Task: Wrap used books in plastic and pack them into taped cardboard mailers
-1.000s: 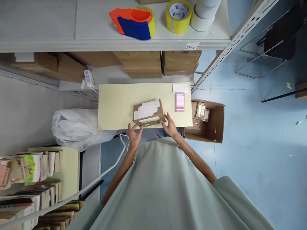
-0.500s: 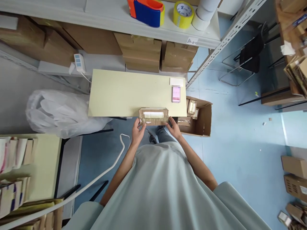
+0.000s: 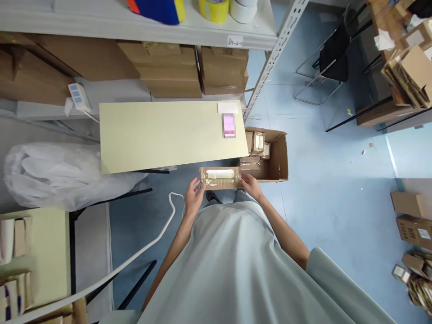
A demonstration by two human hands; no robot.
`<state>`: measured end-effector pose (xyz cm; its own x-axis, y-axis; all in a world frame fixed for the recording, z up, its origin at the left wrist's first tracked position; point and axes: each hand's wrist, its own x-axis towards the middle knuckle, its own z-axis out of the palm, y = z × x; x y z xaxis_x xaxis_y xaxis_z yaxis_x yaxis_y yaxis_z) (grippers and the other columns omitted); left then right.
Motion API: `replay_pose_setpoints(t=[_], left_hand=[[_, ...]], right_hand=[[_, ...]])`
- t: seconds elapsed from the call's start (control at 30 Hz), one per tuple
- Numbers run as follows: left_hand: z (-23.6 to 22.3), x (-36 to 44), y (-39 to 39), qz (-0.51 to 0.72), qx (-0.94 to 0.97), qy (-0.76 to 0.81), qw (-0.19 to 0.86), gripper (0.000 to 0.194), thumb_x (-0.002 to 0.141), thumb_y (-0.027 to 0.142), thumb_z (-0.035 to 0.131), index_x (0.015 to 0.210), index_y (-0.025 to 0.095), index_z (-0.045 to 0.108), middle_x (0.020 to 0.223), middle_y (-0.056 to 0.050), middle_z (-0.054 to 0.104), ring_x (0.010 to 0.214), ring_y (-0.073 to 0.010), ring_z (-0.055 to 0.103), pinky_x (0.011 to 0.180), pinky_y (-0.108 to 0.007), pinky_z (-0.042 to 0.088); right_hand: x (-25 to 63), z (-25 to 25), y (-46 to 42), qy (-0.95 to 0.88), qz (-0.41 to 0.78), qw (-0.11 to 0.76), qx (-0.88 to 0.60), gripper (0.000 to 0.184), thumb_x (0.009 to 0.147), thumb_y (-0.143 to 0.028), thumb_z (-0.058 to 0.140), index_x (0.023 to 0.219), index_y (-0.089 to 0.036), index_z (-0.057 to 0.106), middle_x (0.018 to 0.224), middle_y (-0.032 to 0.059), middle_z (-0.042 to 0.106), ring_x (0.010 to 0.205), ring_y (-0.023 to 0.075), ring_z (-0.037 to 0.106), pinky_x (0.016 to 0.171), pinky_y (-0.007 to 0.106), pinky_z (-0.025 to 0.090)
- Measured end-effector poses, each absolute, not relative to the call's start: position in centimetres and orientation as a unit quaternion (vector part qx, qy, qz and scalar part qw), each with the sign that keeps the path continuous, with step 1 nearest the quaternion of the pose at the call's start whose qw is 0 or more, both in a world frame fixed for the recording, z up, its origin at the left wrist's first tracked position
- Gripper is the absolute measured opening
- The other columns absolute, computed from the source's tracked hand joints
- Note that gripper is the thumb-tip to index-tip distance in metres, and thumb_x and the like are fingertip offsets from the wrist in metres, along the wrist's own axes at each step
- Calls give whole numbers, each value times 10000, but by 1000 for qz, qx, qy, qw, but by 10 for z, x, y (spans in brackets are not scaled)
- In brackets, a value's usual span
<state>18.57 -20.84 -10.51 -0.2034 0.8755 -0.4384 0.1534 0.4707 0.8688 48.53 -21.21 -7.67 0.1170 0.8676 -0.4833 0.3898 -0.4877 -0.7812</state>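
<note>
Between my two hands is a small taped cardboard box (image 3: 220,183) with a white label on its upper face. My left hand (image 3: 195,196) grips its left end, and my right hand (image 3: 251,186) has the right end. The box hangs over the floor, just off the front edge of the pale yellow table (image 3: 162,135). To its right stands a large open carton (image 3: 280,157) with several small taped boxes (image 3: 258,143) inside. The undersides of the held box and some fingers are hidden.
A phone-like pink-screened item (image 3: 229,125) lies on the table by a white paper slip (image 3: 227,107). A shelf (image 3: 135,33) with tape rolls (image 3: 213,10) runs behind. Bubble wrap-like plastic (image 3: 50,175) bulges at left; a white cable (image 3: 148,243) crosses the lower left. A black chair (image 3: 332,65) stands at right.
My hands have drawn the box away from the table's edge and slightly right, towards the open carton. Its labelled face now shows more fully. The camera view has turned right.
</note>
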Motion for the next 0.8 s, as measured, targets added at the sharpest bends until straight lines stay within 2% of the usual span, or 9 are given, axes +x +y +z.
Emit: replay_pose_setpoints(t=[0.13,0.27,0.43,0.53,0.63,0.8], left_hand=[[-109,239,-202,292,423,681,523,538,973,298,749,1478,169,614,1497,-220,733,1463,-331,677,1263,-549,523],[-115,308,-193,217,483,669,521,558,990,329,723,1506,159,600,1490,-234,735,1379,-341,725,1202,-559,563],[-125,409,-169,120,597,634,476,633,964,390,737,1540,160,608,1459,-216,755,1308,-373,731,1194,-582,546],[-129,475,-146,54,659,598,453,675,987,400,707,1591,133,570,1472,-218,747,1384,-416,675,1231,-595,501],[-133,538,-123,10,712,550,437,689,989,337,691,1618,102,539,1504,-224,726,1418,-415,649,1253,-571,476],[-139,619,-96,-11,783,455,424,697,994,273,618,1655,86,497,1566,-229,679,1451,-413,629,1270,-572,450]], right_hand=[[537,-87,-227,-389,492,217,-748,420,1054,-436,691,1366,-162,749,1236,170,866,1224,337,829,1068,470,644],[595,-101,-243,-307,488,210,-790,399,1007,-477,730,1264,-178,793,1191,166,876,1228,365,821,1082,480,624],[672,-117,-265,-218,495,219,-812,494,935,-602,745,1137,-158,820,1087,187,881,1186,398,824,1027,467,631],[710,-126,-278,-174,498,229,-818,601,871,-733,733,1015,-156,821,917,164,866,1051,398,835,917,452,645],[736,-136,-286,-128,499,251,-820,693,807,-817,694,946,-147,806,801,134,825,930,367,813,827,430,635],[755,-150,-289,-47,498,307,-810,743,768,-833,627,997,-146,793,889,116,815,948,293,794,829,374,631]])
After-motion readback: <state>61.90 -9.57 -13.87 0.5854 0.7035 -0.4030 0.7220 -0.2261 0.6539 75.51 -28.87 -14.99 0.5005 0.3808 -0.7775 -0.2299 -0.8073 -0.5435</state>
